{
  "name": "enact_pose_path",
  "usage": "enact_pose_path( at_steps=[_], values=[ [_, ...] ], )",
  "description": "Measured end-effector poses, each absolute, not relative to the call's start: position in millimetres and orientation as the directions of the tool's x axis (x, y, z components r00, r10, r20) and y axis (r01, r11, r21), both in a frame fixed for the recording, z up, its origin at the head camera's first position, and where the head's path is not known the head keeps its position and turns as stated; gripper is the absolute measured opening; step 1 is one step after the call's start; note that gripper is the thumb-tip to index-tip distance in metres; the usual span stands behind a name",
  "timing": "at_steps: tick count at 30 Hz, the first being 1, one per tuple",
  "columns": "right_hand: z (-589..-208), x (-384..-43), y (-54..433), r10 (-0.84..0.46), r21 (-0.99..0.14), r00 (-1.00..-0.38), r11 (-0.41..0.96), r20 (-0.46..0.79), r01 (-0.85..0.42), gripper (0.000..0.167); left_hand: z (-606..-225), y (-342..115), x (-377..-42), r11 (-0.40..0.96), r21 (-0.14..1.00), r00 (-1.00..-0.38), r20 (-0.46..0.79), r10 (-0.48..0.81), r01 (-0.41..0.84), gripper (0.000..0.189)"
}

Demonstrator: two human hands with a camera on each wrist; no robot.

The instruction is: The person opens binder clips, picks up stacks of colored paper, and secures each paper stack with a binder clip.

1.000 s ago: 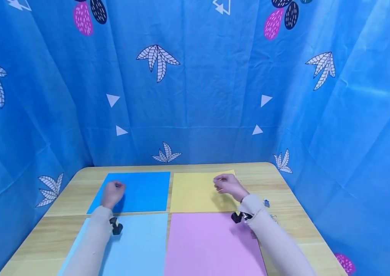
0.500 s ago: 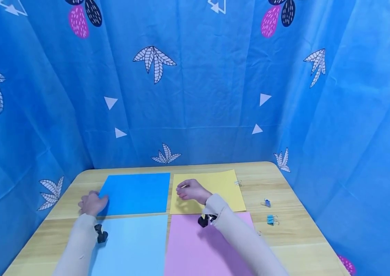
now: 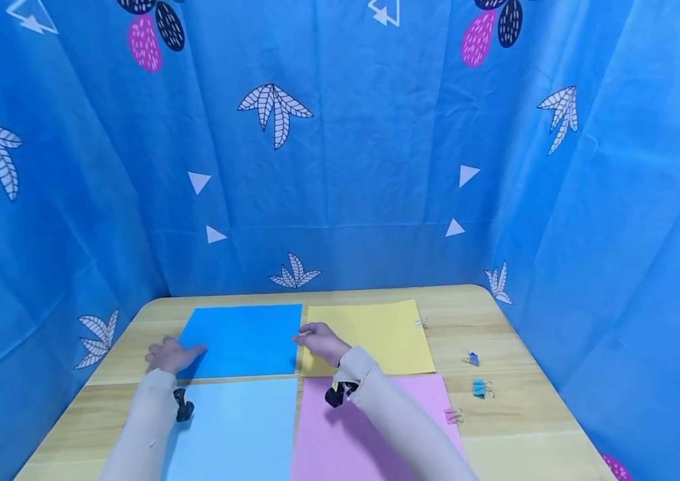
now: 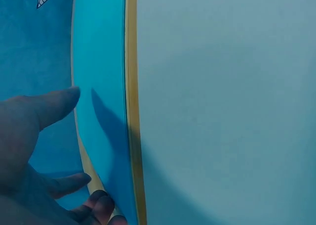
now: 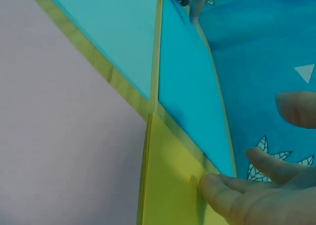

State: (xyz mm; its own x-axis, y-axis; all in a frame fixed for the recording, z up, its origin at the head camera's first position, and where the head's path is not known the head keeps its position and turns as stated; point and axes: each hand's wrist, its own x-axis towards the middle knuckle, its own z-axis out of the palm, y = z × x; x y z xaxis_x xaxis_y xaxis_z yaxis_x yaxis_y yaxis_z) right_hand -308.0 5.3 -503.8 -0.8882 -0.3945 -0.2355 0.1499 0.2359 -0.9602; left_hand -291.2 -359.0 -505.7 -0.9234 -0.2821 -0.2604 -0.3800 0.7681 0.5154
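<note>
A bright blue sheet of paper lies flat at the back left of the table. My left hand is at its left edge, fingers spread and thumb reaching over the paper. In the left wrist view, the fingertips come right at that edge. My right hand is over the strip between the blue sheet and a yellow sheet, its fingers loosely bent and pointing left at the blue sheet's right edge. The right wrist view shows thumb and fingers apart, with nothing between them.
A light blue sheet and a pink sheet lie in front. Down the right side are several binder clips: a pale one, a dark blue one, a teal one and a pink one. A blue curtain surrounds the table.
My left hand has moved left and down from above the blue sheet to its left edge, its fingers spreading. My right hand has travelled left across the yellow sheet, uncovering the clips.
</note>
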Motion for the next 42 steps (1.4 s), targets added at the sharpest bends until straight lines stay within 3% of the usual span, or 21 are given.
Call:
enact_pose_path(
  at_steps=[14, 24, 26, 29, 34, 37, 40, 42],
  values=[
    [-496, -308, -5, -0.440, -0.962, -0.861, 0.201, -0.255, 0.183, 0.049, -498, -360, -301, 0.763, 0.486, -0.902, -0.292, -0.317, -0.425, 0.080],
    [-497, -315, -5, -0.447, -0.952, -0.842, 0.084, -0.301, 0.296, 0.048, -500, -361, -306, 0.780, 0.458, -0.901, -0.294, -0.320, -0.426, 0.080],
    [-497, -316, -5, -0.456, -0.948, -0.835, 0.065, -0.307, 0.312, 0.043, -499, -361, -306, 0.779, 0.459, -0.901, -0.294, -0.320, -0.426, 0.080],
    [-497, -317, -6, -0.470, -0.942, -0.825, 0.046, -0.314, 0.332, 0.014, -498, -364, -306, 0.785, 0.459, -0.904, -0.299, -0.305, -0.417, 0.083],
    [-497, -315, -4, -0.488, -0.943, -0.817, 0.039, -0.306, 0.330, 0.035, -496, -370, -300, 0.765, 0.485, -0.898, -0.336, -0.284, -0.423, 0.084],
    [-496, -314, -3, -0.490, -0.940, -0.814, 0.032, -0.312, 0.341, 0.032, -494, -370, -296, 0.746, 0.505, -0.892, -0.356, -0.278, -0.434, 0.082],
    [-495, -313, -3, -0.476, -0.933, -0.816, 0.030, -0.328, 0.358, 0.010, -492, -368, -295, 0.725, 0.531, -0.892, -0.353, -0.282, -0.439, 0.075],
    [-495, -313, -3, -0.467, -0.929, -0.816, 0.030, -0.340, 0.370, 0.025, -490, -367, -296, 0.728, 0.545, -0.905, -0.324, -0.275, -0.416, 0.069]
  ],
)
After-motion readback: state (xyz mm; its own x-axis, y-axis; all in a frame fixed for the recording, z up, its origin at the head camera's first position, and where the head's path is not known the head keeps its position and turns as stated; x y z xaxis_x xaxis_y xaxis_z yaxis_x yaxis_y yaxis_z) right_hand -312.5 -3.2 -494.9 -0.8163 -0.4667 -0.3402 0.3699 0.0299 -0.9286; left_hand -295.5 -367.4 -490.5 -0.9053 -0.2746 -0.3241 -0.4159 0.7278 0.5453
